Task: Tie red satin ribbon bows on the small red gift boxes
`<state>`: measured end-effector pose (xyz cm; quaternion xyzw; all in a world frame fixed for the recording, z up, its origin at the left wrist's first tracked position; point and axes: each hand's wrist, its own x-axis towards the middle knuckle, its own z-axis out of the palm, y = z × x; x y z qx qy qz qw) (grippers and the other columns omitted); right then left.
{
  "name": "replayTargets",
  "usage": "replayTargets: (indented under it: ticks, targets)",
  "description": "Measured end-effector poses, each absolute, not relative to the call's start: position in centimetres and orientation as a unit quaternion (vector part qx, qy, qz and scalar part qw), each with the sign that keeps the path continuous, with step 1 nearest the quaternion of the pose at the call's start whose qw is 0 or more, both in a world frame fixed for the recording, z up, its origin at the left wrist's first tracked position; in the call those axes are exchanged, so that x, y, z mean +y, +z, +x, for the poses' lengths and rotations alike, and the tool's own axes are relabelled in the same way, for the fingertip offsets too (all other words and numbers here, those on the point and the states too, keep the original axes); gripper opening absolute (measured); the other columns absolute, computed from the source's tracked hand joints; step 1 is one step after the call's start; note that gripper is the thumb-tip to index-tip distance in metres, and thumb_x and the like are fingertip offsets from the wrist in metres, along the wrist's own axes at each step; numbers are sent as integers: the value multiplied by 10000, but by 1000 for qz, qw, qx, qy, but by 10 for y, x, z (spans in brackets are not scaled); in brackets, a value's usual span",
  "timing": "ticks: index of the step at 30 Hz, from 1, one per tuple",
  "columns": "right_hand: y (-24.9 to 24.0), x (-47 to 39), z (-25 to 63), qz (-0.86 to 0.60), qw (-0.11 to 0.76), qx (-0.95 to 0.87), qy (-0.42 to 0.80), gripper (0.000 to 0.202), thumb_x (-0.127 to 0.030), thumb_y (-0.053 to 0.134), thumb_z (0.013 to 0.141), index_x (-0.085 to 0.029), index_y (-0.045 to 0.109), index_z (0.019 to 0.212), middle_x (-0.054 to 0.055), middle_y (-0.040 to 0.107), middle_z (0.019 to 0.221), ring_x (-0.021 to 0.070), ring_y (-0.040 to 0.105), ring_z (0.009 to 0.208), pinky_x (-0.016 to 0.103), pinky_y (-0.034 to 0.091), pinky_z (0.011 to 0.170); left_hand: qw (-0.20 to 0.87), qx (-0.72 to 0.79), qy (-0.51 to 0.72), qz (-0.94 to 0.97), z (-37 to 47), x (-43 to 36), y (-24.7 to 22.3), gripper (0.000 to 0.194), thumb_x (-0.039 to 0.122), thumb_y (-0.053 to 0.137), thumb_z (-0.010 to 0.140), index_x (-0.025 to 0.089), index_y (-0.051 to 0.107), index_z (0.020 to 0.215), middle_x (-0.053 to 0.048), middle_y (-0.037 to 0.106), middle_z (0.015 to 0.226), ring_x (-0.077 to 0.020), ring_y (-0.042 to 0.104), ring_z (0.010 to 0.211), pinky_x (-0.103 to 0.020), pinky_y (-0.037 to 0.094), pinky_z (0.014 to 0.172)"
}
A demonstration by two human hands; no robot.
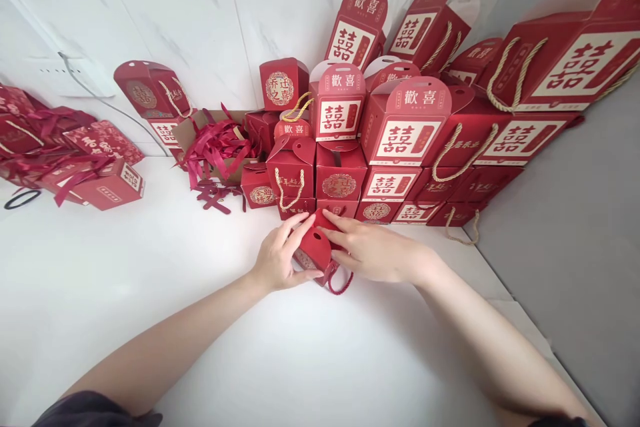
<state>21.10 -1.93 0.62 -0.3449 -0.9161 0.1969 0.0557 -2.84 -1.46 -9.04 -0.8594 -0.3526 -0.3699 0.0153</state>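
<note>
A small red gift box with curved top flaps rests on the white table between my hands. My left hand grips its left side, the thumb along the near lower edge and the fingertips at the top. From the right, my right hand holds the box, its fingers apart over the flaps and the thumb hidden. A dark red cord handle loops out on the near right side. The box's far side is partly covered by my fingers.
Stacked red gift boxes stand right behind my hands, reaching the grey wall at right. A cardboard box of red ribbons stands left of them. More red boxes and a black ring lie far left.
</note>
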Motion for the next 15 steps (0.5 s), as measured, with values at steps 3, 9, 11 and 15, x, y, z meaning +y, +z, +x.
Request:
replayTargets:
  ticks: [3,9,11,15]
  targets:
    - [10,-20,210,-355,77,-904,227,448,-287,323,1007,-168,438,1423,172,343,1556,289,462,1363,427,448,1046,35,-308,-373,-875,-29,-17,-89,886,600,672,758,224,354,1494,-152,514,1409,-317,580,1213,-423,515,998]
    - [14,-21,206,-402,109,-887,200,439,-414,405,992,-169,493,1346,153,532,1413,298,599,1191,400,489,921,-40,-407,-435,-802,-41,-5,-68,512,512,731,703,300,661,1163,-40,657,1223,-266,647,1077,-385,528,967]
    - [21,-25,211,-406,101,-889,189,375,-404,401,997,-199,557,1269,127,618,1301,278,644,1101,365,495,852,-29,-483,-508,-712,-59,17,-53,316,433,695,752,259,658,1014,-58,660,1119,-259,602,1119,-414,471,1031]
    - [36,-31,226,-405,98,-890,187,288,-355,409,1003,-216,623,1135,85,710,1023,220,682,888,296,469,733,-42,-629,-614,-476,-107,77,-22,321,309,606,827,163,505,1094,-143,561,1180,-205,585,1034,-403,492,921]
